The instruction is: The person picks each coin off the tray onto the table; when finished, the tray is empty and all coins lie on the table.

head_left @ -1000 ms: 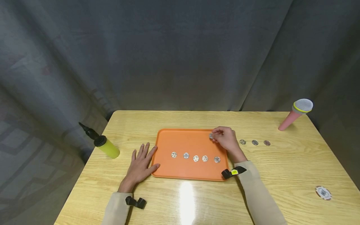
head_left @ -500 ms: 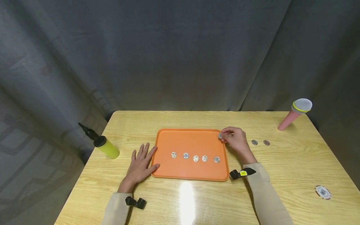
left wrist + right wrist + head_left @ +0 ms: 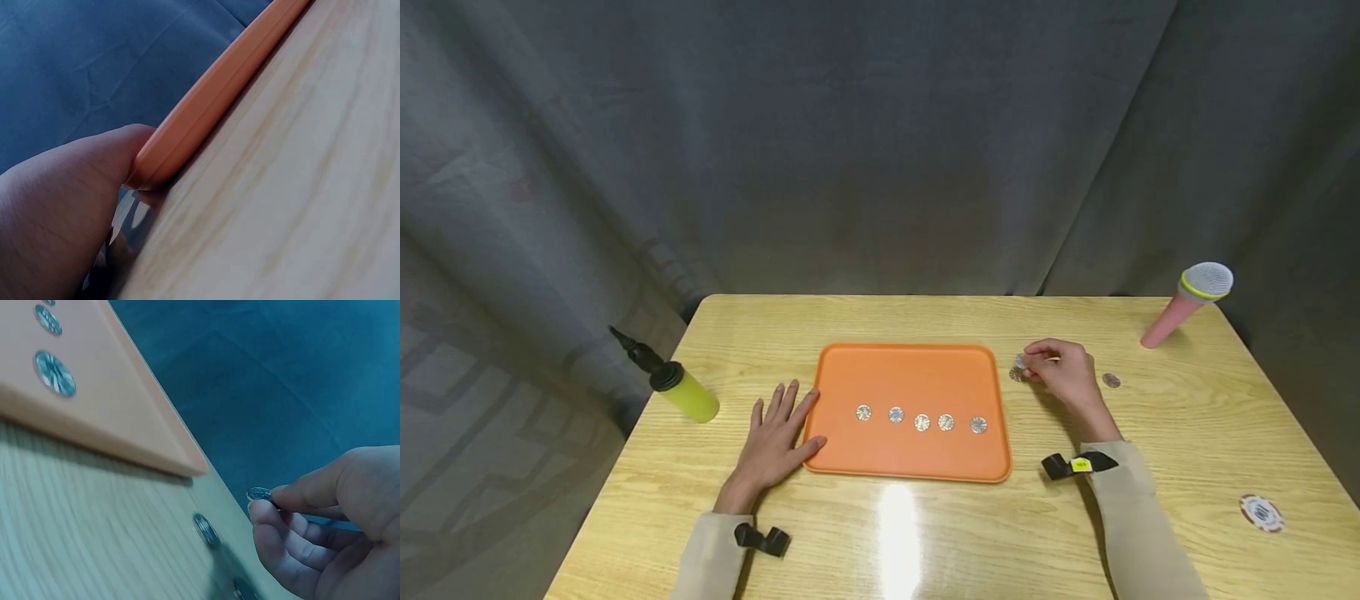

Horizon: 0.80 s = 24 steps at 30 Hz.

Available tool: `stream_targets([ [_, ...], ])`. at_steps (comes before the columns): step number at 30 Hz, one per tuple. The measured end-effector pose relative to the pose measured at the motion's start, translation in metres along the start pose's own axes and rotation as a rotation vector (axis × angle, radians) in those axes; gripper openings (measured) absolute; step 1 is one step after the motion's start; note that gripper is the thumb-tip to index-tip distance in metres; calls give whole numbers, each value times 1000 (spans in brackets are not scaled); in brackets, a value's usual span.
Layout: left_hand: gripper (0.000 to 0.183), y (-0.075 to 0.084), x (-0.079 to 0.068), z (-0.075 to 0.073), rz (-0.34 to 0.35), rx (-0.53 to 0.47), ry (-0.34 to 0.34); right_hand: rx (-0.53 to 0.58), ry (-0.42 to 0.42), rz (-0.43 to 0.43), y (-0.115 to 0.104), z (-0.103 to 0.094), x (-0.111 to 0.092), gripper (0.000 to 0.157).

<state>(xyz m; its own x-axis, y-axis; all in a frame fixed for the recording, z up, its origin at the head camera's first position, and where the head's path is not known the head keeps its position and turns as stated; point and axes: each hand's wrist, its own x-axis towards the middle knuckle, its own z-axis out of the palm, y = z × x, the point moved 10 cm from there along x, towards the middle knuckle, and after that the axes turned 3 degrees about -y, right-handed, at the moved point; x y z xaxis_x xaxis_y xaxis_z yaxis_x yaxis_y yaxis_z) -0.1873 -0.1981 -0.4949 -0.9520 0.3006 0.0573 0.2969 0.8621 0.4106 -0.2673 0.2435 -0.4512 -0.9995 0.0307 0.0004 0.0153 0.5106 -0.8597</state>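
Observation:
My right hand [image 3: 1063,371] pinches a silver coin [image 3: 259,494] between thumb and fingertips, just right of the orange tray [image 3: 910,467]. Close below that coin, another coin [image 3: 1016,375] lies on the wooden table. In the right wrist view a further coin [image 3: 245,589] sits partly in the hand's shadow. Several silver coins [image 3: 922,422] form a row across the front half of the tray. My left hand [image 3: 769,450] rests flat with spread fingers at the tray's left side, its thumb touching the rim.
One more coin [image 3: 1112,380] lies right of my right hand. A pink toy microphone [image 3: 1172,321] stands tilted at the back right. A poker chip [image 3: 1262,513] lies at the front right. On the left is a yellow-green hand pump [image 3: 688,396] with a black nozzle. Grey curtains hang behind.
My right hand has moved right with the coin, from over the tray's back right corner to beyond its edge. The left hand and the coins on the tray have stayed put.

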Motion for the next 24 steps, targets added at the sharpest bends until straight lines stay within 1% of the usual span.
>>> stream_targets([
  [4,75,0,0,0,-4,-6,-6,25,18,8,8,-12,-2,21],
  [11,74,0,0,0,1,-7,1,6,39,45,20,-27,-5,24],
  [19,75,0,1,0,4,3,-9,76,33,63,30,-42,-9,30],
  [24,76,-1,1,1,-12,2,-26,106,41,62,37,-53,-11,34],
])
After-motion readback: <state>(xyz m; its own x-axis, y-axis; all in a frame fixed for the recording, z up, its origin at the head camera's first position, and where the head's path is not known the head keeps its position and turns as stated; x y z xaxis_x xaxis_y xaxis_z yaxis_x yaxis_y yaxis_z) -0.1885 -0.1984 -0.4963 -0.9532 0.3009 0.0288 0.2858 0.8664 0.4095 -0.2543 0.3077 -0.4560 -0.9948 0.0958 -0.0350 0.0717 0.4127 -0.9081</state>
